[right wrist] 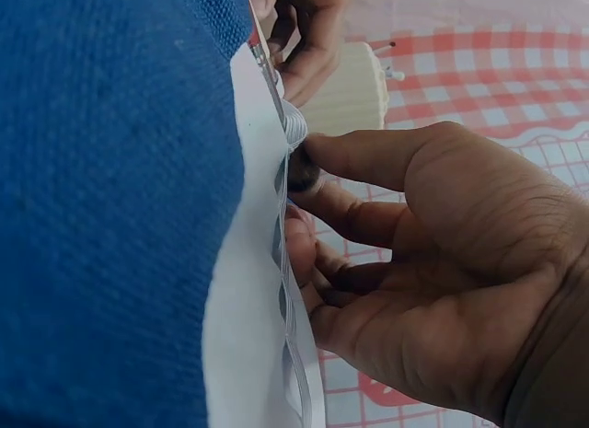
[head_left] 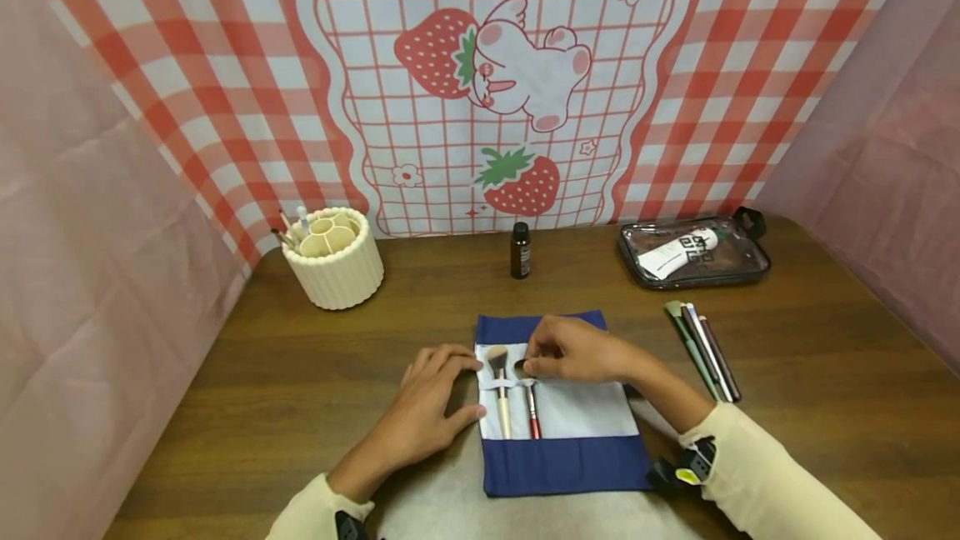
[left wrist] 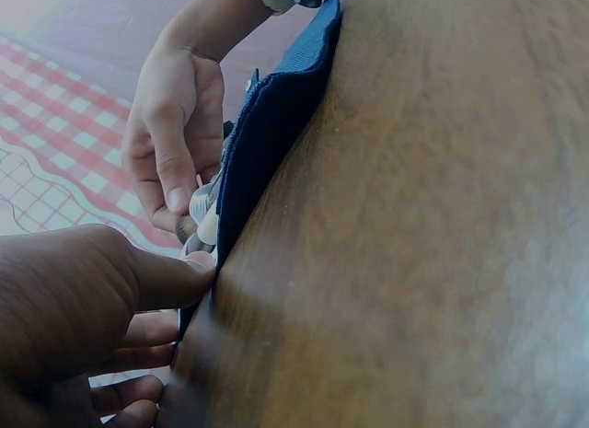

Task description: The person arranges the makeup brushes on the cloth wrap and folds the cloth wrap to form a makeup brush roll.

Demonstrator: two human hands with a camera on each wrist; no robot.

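A navy brush roll [head_left: 566, 465] lies unrolled on the table, its pale lining upward. A brush with a pale-tipped head [head_left: 498, 361] sits under the elastic band at its left. Beside that one is a red-handled makeup brush [head_left: 534, 423], also through the elastic. My right hand [head_left: 577, 348] pinches its dark bristles [right wrist: 304, 170] between thumb and index finger, just above the elastic [right wrist: 294, 124]. My left hand [head_left: 429, 398] rests at the roll's left edge, thumb [left wrist: 179, 279] and fingertips touching the cloth, fingers loosely bent.
Several brushes [head_left: 705, 352] lie on the table right of the roll. Behind stand a small dark bottle [head_left: 521, 252] and, at left, a cream ribbed holder [head_left: 341, 269] with several thin tools. A clear pouch [head_left: 720, 273] with a white tube lies at the back right.
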